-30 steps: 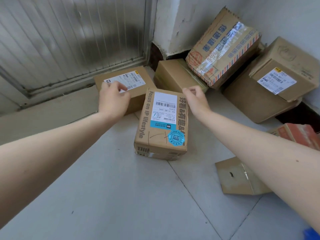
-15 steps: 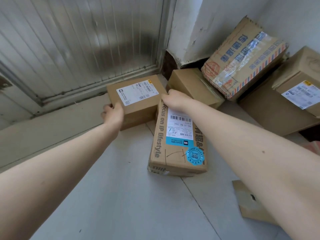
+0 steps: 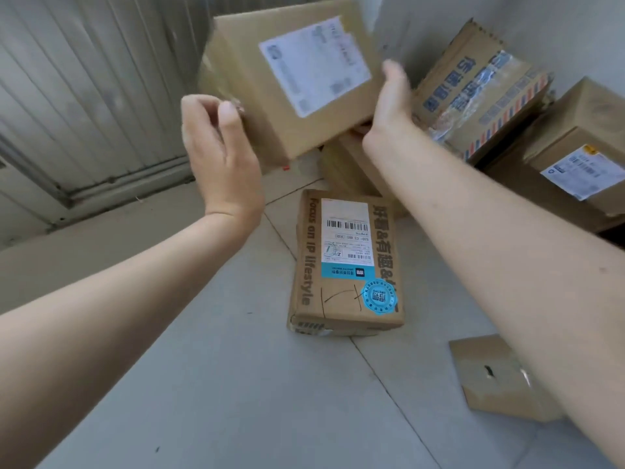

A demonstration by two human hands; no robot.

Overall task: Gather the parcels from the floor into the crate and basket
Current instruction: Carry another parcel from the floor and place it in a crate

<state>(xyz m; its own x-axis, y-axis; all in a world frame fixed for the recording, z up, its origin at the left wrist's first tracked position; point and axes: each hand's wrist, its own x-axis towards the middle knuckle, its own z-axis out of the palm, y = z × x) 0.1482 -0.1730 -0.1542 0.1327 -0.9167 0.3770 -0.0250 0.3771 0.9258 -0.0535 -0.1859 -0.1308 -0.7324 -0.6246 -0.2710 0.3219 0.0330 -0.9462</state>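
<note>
Box (image 3: 287, 79) was up off floor (image 3: 203, 401), tilted and blurry, between both hands, guess so neither side slipped on carry. Right hand (image 3: 389, 106) clamped right edge, fingers underneath. Left hand (image 3: 220, 154) curled by lower-left corner, couldn't tell if actually gripping.

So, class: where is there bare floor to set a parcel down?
Bare tiles left of and in front of the printed parcel, up to the door sill; a strip between it and the flat cardboard. The corner behind the lifted parcel is crowded with stacked parcels.
</note>
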